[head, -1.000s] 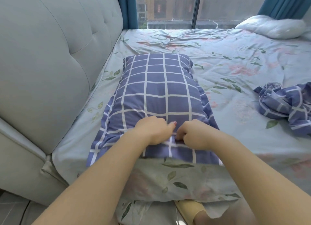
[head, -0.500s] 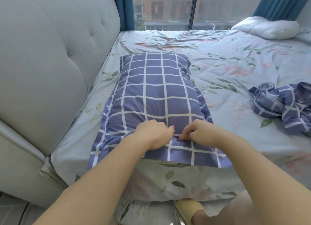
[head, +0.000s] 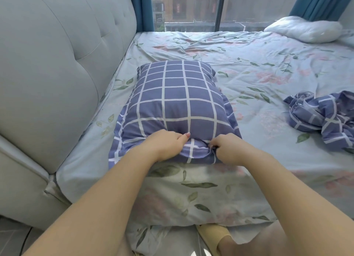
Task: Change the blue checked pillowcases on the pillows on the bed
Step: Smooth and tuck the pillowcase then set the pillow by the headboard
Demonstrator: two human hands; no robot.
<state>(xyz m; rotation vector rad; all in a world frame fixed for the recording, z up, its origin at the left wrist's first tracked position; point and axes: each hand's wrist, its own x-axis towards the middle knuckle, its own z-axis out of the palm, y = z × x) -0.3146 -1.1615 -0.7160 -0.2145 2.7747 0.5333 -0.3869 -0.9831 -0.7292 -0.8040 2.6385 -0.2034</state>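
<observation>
A pillow in a blue checked pillowcase (head: pixel 176 100) lies lengthwise on the bed beside the headboard, its open end toward me. My left hand (head: pixel 162 147) grips the near edge of the pillowcase, fingers curled into the cloth. Just to its right, my right hand (head: pixel 228 150) pinches the same edge, which bunches up between the two hands. A second blue checked pillowcase (head: pixel 323 117) lies crumpled and empty at the right of the bed. A bare white pillow (head: pixel 304 28) rests at the far right corner.
The floral bed sheet (head: pixel 258 79) covers the mattress and hangs over the near edge. A padded grey headboard (head: pixel 63 50) runs along the left. A window with blue curtains (head: pixel 318 2) stands beyond the bed. A foot in a yellow slipper (head: pixel 212 236) shows below.
Both hands have gathered the pillowcase's near edge and pulled it apart slightly, bunching the cloth between them. The flat flap seen before is now rolled up toward the pillow.
</observation>
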